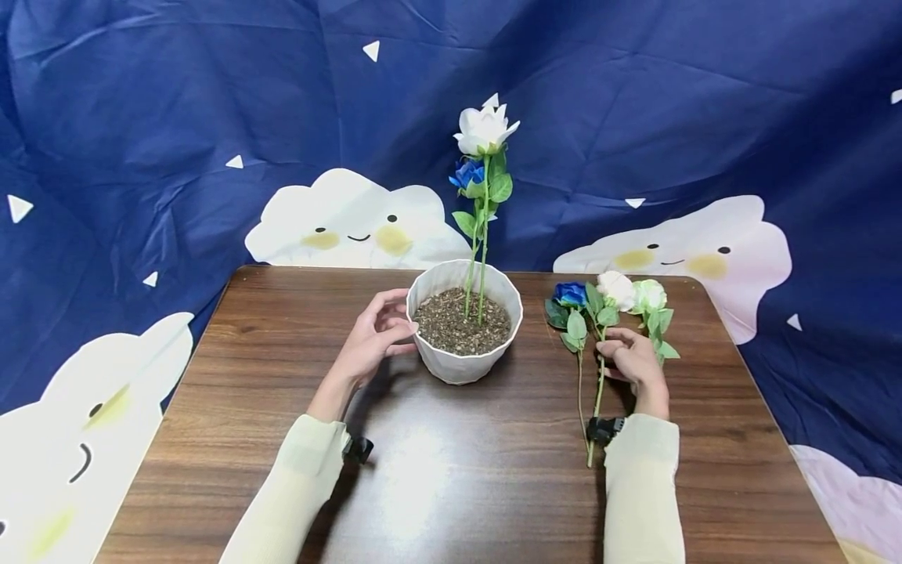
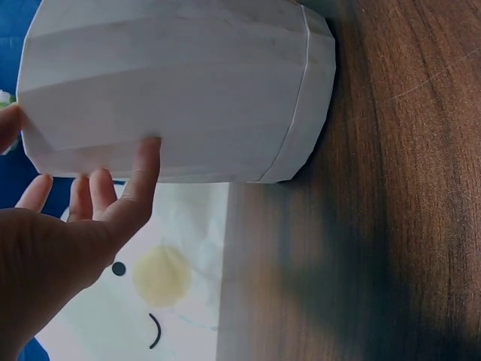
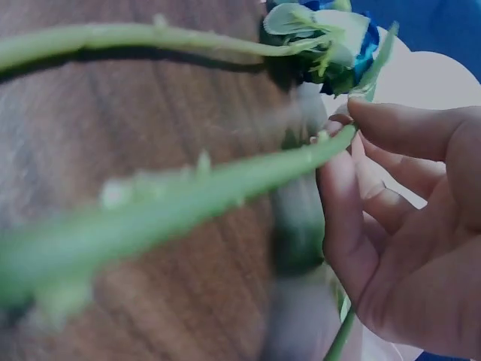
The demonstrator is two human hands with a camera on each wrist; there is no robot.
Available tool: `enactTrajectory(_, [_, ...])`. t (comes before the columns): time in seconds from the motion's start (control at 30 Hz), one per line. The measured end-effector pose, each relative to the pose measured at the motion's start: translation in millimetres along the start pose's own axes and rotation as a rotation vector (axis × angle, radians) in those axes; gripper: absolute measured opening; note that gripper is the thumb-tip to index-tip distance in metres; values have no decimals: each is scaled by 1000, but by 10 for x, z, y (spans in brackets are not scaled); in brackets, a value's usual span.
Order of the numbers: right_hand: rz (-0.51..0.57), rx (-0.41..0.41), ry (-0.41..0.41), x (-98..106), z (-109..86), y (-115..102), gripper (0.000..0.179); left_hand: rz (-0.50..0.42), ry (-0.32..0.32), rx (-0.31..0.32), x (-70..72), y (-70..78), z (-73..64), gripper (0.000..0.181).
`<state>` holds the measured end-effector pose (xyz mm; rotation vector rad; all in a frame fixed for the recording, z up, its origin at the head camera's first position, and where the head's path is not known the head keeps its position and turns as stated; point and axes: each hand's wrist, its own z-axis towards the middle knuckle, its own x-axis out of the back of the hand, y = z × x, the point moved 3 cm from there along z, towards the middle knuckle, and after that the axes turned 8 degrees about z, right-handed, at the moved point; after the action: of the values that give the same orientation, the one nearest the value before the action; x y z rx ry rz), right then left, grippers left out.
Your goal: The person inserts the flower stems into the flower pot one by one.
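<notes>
A white faceted pot (image 1: 461,368) filled with dark soil stands on the table, holding an upright white rose (image 1: 486,129) and a shorter blue rose (image 1: 468,172). My left hand (image 1: 371,333) rests its spread fingertips against the pot's left side, thumb near the rim; the left wrist view shows the fingertips on the pot wall (image 2: 210,98). To the right, my right hand (image 1: 629,360) pinches the green stem (image 3: 248,177) of a white rose (image 1: 616,290) between thumb and fingers. Close by lie another blue rose (image 1: 570,294) and a pale green-white rose (image 1: 650,296).
The brown wooden table (image 1: 282,345) ends at a back edge just behind the pot and flowers. A dark blue curtain (image 1: 599,117) with white clouds and triangles hangs behind it. Each wrist carries a small black camera (image 1: 359,449).
</notes>
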<state>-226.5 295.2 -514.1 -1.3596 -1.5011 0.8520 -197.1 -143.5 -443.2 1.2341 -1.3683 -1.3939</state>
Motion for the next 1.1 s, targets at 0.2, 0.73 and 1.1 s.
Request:
enactTrajectory(0.2, [217, 41, 52, 11, -59, -93, 45, -6, 0, 1, -2, 1, -9, 64])
enactTrajectory(0.73, [684, 141, 100, -105, -56, -310, 26, -7, 5, 4, 1, -4, -3, 63])
enactTrajectory(1.1, [892, 262, -35, -188, -70, -432, 17, 8, 6, 13, 2, 1, 11, 64])
